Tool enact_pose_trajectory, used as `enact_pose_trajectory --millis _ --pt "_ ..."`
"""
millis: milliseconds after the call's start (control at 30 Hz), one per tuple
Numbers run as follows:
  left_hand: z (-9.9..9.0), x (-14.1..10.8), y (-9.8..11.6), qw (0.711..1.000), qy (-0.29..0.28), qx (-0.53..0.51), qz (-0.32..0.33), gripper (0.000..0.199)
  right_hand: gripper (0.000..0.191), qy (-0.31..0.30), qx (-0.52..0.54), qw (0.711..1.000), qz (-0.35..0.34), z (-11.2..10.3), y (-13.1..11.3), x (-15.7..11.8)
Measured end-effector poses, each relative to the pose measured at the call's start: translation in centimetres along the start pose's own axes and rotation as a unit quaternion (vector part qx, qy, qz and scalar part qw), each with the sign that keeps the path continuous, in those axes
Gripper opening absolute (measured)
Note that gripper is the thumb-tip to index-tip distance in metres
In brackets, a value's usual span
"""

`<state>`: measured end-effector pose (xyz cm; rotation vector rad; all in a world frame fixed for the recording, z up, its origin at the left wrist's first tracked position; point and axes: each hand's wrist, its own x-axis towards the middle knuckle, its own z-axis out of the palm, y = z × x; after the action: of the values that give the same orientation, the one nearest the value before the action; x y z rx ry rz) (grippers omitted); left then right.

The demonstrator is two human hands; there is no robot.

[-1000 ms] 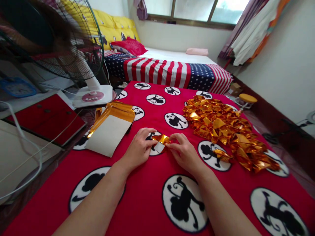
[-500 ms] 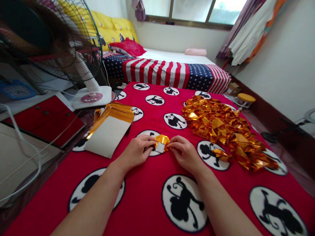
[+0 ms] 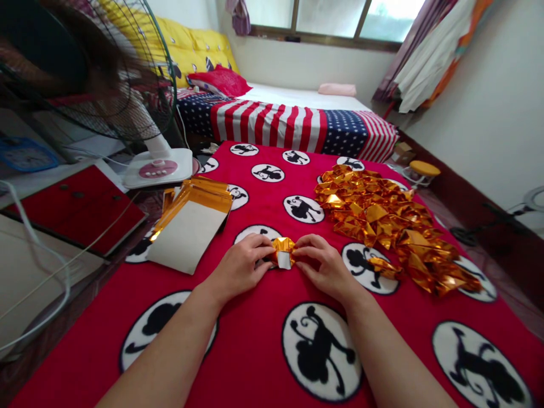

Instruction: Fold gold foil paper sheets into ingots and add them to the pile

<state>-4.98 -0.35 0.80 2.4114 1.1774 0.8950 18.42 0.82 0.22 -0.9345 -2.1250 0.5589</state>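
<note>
Clock: centred on the foil piece, twelve pointing away from the person.
Foil piece point(image 3: 284, 245): small, shiny gold with a pale patch on its near side; it sits on the red cloth point(image 3: 250, 340), between the two hands.
Left hand point(image 3: 246, 263): at nine o'clock, its grip pinching that end of the foil piece between thumb and fingertips.
Right hand point(image 3: 322, 263): at three o'clock, its grip pinching the opposite end likewise.
Sheet stack point(image 3: 185, 235): between nine and ten o'clock, gold sheets with a pale one on top.
Gold pile point(image 3: 376, 214): around two o'clock, many crumpled-looking folded pieces heaped together.
Single gold piece point(image 3: 385, 267): near three o'clock, beside the pile's near edge.
Fan point(image 3: 159, 164): ten o'clock, beyond the stack, blades blurred.
Bed point(image 3: 272, 126): twelve o'clock, under a stars-and-stripes cover.
</note>
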Motion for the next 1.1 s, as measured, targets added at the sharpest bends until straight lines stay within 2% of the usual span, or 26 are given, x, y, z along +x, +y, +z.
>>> enact_pose_trajectory --millis 167,400,633,867,967,1100 --pt "0.25 -0.06 0.14 0.999 0.004 0.043 0.017 0.020 0.024 0.001 0.006 1.000 0.001 0.00 0.05 -0.08" --pt "0.21 -0.19 -0.55 0.999 0.013 0.032 0.025 0.021 0.026 0.001 0.013 1.000 0.002 0.07 0.23 -0.12" --pt "0.54 -0.07 -0.79 0.999 0.024 0.031 0.020 0.020 0.015 0.028 0.012 0.999 0.025 0.61 0.60 -0.07" --pt "0.57 0.15 -0.62 0.998 0.000 0.062 0.012 0.025 0.014 0.033 0.015 0.999 0.036 0.70 0.51 -0.05" --pt "0.52 0.00 -0.62 0.999 0.022 0.040 -0.004 0.029 0.014 0.034 0.018 0.998 0.039 0.69 0.49 -0.04" --pt "0.53 -0.29 -0.58 0.996 0.065 -0.006 -0.062 0.037 0.013 0.033 0.020 0.998 0.042 0.68 0.55 -0.06"
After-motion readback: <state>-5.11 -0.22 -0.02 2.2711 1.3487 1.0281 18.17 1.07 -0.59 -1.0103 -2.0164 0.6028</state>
